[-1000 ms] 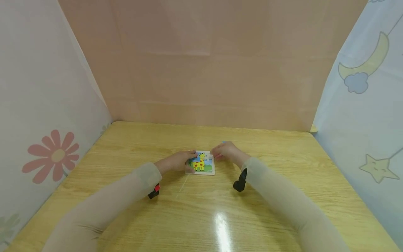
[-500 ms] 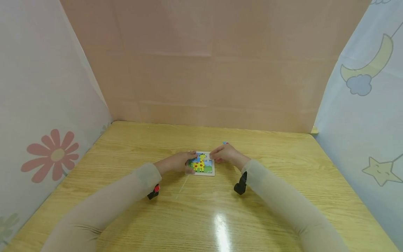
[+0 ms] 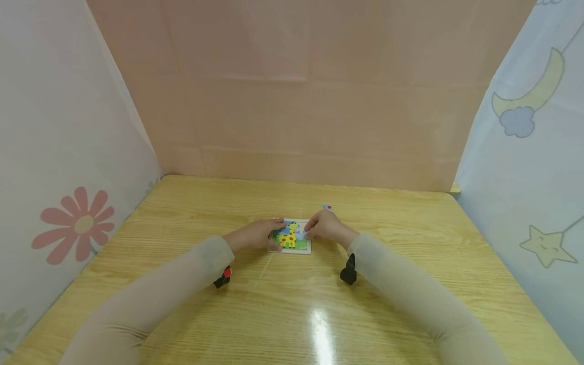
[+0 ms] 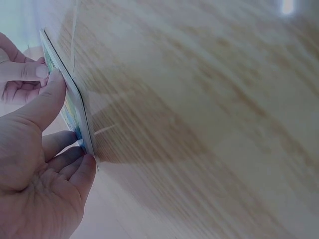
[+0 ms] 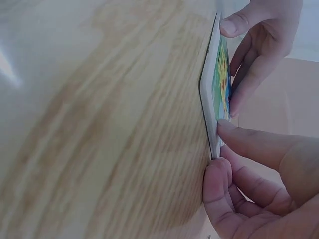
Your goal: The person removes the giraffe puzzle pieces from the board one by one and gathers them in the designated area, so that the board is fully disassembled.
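Note:
A small giraffe jigsaw puzzle board [image 3: 296,252] with a white rim lies flat on the table. My left hand [image 3: 257,234] grips it from the left, thumb at the near edge and fingers at the far edge. Over the board's right side, my right hand [image 3: 329,225] pinches a pale blue puzzle piece [image 3: 300,235] that is partly hidden by the fingertips. In the right wrist view the right thumb [image 5: 249,140] is at the picture surface, with the other fingers beside the rim. Just beyond the right hand lies a loose blue puzzle piece [image 3: 327,207] with a red spot.
The wooden table [image 3: 274,309] reaches back to a plain peach-coloured sheet [image 3: 292,101]. Patterned cloths hang on both sides, one with a red flower [image 3: 84,224], the other with a moon [image 3: 534,88]. Black camera mounts hang under both wrists.
The right hand has shifted slightly nearer over the board's right edge, with the pale piece now showing lower beside the giraffe. More of the loose piece behind it shows. The left hand stays put.

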Motion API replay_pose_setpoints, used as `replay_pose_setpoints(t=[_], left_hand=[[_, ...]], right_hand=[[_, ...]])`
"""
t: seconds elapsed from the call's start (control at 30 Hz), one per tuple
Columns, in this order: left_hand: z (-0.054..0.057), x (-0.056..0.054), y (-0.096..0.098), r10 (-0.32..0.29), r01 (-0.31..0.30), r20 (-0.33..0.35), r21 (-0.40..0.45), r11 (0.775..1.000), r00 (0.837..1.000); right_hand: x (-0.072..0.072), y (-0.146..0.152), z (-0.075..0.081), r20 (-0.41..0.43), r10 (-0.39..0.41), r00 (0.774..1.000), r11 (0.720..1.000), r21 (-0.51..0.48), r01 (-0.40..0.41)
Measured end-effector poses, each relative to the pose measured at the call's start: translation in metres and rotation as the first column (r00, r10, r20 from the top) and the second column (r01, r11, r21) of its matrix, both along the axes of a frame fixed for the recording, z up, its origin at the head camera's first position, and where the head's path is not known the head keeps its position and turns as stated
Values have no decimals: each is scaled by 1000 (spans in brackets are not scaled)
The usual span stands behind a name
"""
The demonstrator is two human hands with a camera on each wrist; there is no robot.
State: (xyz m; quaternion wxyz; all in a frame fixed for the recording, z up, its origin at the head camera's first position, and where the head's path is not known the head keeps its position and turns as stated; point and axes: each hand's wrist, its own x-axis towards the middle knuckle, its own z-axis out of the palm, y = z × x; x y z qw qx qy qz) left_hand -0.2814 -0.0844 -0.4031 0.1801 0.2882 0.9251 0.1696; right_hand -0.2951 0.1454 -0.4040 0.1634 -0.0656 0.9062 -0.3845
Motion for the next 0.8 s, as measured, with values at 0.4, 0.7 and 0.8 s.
replay_pose_setpoints(t=[0.4,0.7,0.8], left_hand=[[1,1,-1,-3,3,-1,6,1000,1000],[3,2,-1,-4,4,-1,8,1000,1000],[3,2,0,2,-2,2,3,1000,1000]], right_hand=[[4,-4,5,6,-18,1000,1000,18,18],[6,-5,4,11,-35,999,999,9,35],[7,-5,4,5,-26,1000,1000,3,26]])
